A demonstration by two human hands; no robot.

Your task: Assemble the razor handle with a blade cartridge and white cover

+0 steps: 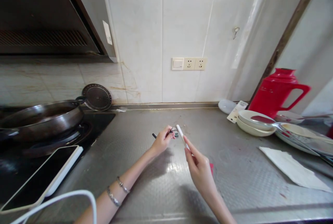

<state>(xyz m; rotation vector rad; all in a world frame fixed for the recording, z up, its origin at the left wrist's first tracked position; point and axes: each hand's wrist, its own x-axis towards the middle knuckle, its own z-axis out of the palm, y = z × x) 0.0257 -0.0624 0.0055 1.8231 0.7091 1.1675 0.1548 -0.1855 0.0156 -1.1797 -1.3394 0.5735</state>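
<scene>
Above the grey metal countertop (130,127), my right hand (198,165) grips a slim white rod (181,134); my left hand (161,141) pinches a small dark piece (171,131). A loose pinch could drop it there.

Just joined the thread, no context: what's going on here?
A person has both bare hands over a metal counter. The right hand holds a slim white stick, its far end close to the left hand. The left hand grips a slim dark item; the small object at its fingertips is too small to identify. To the left, a pan sits on the cooktop; to the right is a red flask.
</scene>
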